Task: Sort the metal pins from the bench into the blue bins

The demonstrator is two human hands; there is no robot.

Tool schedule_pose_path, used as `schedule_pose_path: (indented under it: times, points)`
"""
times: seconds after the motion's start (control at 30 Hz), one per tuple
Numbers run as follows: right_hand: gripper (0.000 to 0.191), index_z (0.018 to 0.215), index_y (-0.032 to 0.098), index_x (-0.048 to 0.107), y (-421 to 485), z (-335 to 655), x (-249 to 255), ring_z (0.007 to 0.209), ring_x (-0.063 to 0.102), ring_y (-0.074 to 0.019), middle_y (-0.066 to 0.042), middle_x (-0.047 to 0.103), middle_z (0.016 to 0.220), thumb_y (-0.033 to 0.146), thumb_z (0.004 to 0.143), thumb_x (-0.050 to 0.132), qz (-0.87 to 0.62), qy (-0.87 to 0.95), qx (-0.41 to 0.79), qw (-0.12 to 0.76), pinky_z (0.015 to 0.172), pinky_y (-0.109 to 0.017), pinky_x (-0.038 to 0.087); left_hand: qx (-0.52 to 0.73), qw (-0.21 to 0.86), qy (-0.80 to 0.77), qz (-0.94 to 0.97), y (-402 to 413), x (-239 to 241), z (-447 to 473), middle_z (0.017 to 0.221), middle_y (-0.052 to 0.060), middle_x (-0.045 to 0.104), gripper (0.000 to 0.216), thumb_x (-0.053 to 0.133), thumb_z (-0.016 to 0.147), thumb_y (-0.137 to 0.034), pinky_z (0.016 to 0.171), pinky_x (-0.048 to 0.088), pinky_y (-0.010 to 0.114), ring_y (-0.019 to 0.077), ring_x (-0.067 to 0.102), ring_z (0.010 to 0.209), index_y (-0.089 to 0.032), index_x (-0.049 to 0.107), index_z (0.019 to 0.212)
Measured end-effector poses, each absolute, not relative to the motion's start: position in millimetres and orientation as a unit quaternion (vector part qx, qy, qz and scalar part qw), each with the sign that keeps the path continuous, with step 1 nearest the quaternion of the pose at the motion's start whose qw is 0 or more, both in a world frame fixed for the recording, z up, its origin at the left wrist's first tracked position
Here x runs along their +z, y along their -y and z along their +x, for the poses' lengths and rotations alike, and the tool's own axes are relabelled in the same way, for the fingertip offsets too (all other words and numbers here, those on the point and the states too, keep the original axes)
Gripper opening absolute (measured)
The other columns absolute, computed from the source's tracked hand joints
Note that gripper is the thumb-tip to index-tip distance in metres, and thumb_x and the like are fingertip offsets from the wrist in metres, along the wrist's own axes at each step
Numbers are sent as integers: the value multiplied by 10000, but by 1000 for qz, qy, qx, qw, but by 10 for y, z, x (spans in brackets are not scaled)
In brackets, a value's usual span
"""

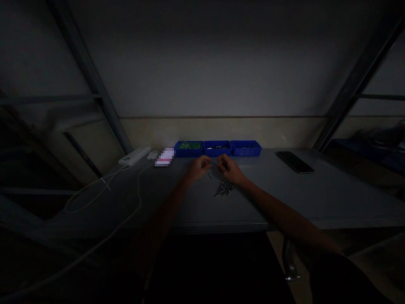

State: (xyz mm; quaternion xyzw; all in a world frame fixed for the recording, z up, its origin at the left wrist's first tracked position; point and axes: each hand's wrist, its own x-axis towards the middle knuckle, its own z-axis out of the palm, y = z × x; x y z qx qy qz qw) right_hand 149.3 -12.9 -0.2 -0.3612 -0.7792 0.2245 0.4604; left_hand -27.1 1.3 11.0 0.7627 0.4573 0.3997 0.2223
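While both forearms reach out over the tabletop, the left hand and the right hand meet near its middle, fingers curled and fingertips almost touching. The light is too dim to tell whether either is clamped on anything. A loose pile of screws lies just beside the right hand at six o'clock, and a single screw lies apart from it, at five o'clock of the left hand. Three blue bins stand in a row at twelve o'clock, a phone lies at two o'clock, and a power bank with its cable at ten. Fine fingertip work like this goes best held low, wrists steadied on the tabletop, so anything that slips lands near the pile.
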Motion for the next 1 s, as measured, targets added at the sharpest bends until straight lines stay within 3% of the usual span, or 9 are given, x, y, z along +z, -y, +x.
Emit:
schedule_pose_path:
  times: [0.33, 0.5, 0.63, 0.77, 0.87, 0.93, 1.0]
  points:
    - [134, 907, 186, 450, 63, 1518, -32, 574, 488, -112, 40, 486, 629, 294, 833, 422, -365, 751, 273, 478, 572, -223, 379, 374, 123, -458, 797, -9, 136, -279, 726, 4, 556, 88, 594, 771, -240, 659, 421, 250, 125, 522, 673, -159, 630, 773]
    - [125, 893, 164, 534, 103, 1533, -1, 608, 503, -107, 19, 555, 670, 252, 808, 507, -397, 796, 176, 422, 595, -213, 366, 356, 104, -463, 805, 13, 127, -247, 711, 23, 588, 232, 461, 852, -242, 701, 416, 264, 146, 544, 712, -153, 602, 691]
    - [132, 859, 145, 569, 152, 1525, 38, 667, 542, -121, -46, 623, 772, 207, 849, 453, -415, 818, 121, 379, 650, -225, 380, 338, 124, -471, 805, 43, 141, -232, 673, 24, 601, 316, 416, 874, -285, 671, 407, 260, 150, 551, 673, -149, 594, 651]
    - [225, 876, 142, 600, 85, 1622, 221, 693, 581, -156, -82, 652, 796, 273, 893, 419, -451, 812, 51, 367, 673, -245, 390, 303, 179, -476, 806, 52, 174, -308, 661, 14, 602, 291, 389, 870, -265, 618, 406, 251, 142, 549, 614, -138, 651, 847]
    - [330, 967, 140, 602, -94, 1827, 454, 744, 609, -189, -103, 665, 847, 352, 926, 352, -530, 738, -17, 416, 698, -268, 406, 239, 189, -454, 837, 37, 163, -400, 732, 17, 618, 304, 470, 795, -177, 630, 419, 250, 139, 552, 630, -154, 622, 1058]
    - [385, 1127, 136, 554, -227, 1988, 561, 841, 621, -229, -120, 674, 907, 385, 928, 337, -619, 654, -48, 431, 748, -304, 417, 195, 171, -434, 863, 28, 135, -439, 823, 41, 622, 313, 521, 754, -151, 687, 435, 262, 148, 567, 705, -166, 637, 1044]
    - [537, 1300, 81, 419, -316, 2115, 569, 951, 610, -279, -180, 661, 1000, 419, 884, 440, -699, 597, -38, 392, 793, -345, 420, 169, 150, -419, 879, 23, 103, -449, 917, 66, 607, 248, 551, 748, -160, 762, 442, 278, 162, 575, 800, -172, 668, 966]
